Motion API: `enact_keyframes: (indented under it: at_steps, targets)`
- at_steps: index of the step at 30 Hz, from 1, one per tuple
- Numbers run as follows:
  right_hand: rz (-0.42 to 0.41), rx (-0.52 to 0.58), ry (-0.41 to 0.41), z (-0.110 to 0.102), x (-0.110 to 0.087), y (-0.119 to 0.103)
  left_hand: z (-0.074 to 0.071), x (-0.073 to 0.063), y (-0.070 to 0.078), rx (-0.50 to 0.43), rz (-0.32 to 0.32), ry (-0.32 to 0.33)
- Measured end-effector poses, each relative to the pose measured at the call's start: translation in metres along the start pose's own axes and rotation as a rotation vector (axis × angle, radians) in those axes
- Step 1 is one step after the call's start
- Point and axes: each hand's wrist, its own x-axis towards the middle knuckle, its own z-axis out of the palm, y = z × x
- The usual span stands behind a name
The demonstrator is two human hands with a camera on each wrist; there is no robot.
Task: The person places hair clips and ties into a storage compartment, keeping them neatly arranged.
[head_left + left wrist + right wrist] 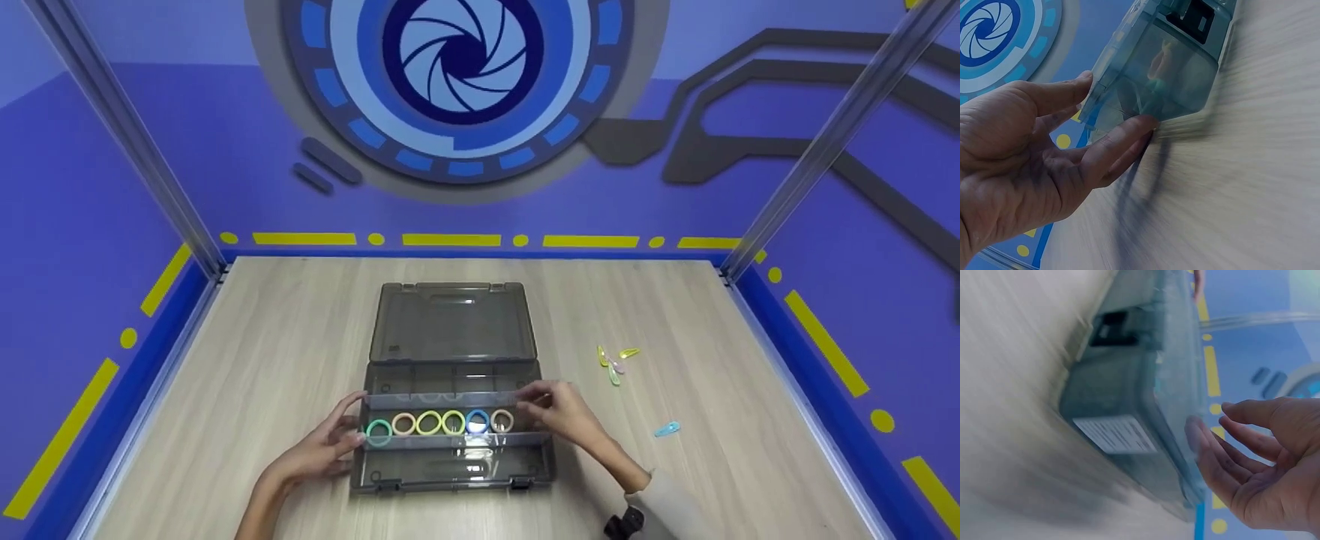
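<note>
A smoky see-through plastic box (454,474) lies on the table with its lid (454,326) folded back. Clear dividers cross it lengthwise, and several coloured rings (429,423) stand in a row in the middle compartment, green at the left, then orange, yellow, blue and tan. At the box's left end is my left hand (319,450), its fingertips (1129,132) touching the end wall, thumb and fingers apart. My right hand (562,411) is over the right end of the middle compartment. In the right wrist view its fingers (1213,464) reach the box's upper edge, spread from the thumb.
Right of the box lies a small group of snap hair clips (615,367) in yellow, pink and green. A blue hair clip (667,429) lies nearer the front. Printed walls (465,217) and metal posts (157,142) border the wooden table (262,337).
</note>
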Motion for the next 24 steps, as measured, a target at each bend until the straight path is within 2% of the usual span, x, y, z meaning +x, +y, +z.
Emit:
enact_keyframes:
  at_steps: [4,10,15,24]
  targets:
    - [0.026,-0.01,0.073,-0.019,-0.003,0.002,-0.001,-0.001,0.0,-0.014,0.002,-0.005]
    - [0.06,-0.021,0.175,-0.049,-0.017,0.021,0.001,-0.001,0.002,-0.004,0.009,-0.001]
    - [0.157,-0.028,0.248,-0.073,-0.032,0.036,-0.001,-0.004,0.002,0.013,0.012,0.007]
    - [0.334,0.018,0.297,-0.122,-0.056,0.065,-0.001,-0.003,0.001,0.014,0.039,-0.008]
